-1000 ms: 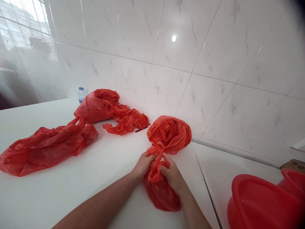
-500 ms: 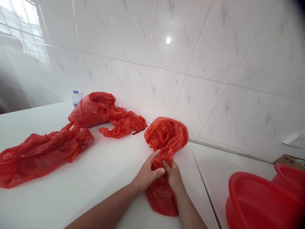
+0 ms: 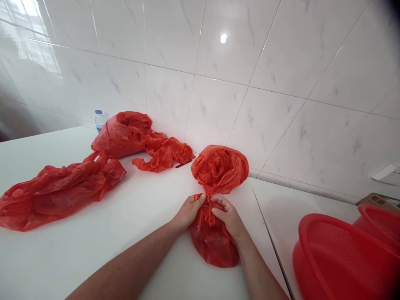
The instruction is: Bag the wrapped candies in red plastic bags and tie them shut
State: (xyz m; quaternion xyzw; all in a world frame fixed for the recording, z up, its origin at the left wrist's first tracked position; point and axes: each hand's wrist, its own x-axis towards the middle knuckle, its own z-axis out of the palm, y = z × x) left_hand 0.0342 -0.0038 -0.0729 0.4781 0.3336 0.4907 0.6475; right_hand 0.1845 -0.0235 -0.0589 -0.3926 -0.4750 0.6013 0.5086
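A red plastic bag lies on the white table in front of me, its neck gathered and twisted. My left hand pinches the left side of that neck between thumb and fingers. On the right side my right hand has its fingers bent around the gathered plastic, thumb close to the forefinger. Just beyond my hands sits a bulging, rolled-open red bag, touching the neck of the nearer one. What the nearer bag contains cannot be made out through the plastic.
Left of me lies a long red bag. Behind it are a full red bag, crumpled red plastic, a thin dark red stick and a water bottle. Red baskets and a cardboard box stand right, by the tiled wall.
My hands have drawn the bag's loose top into a narrow, twisted neck. The left hand's fingers have closed in on it, and the view has tipped slightly downward.
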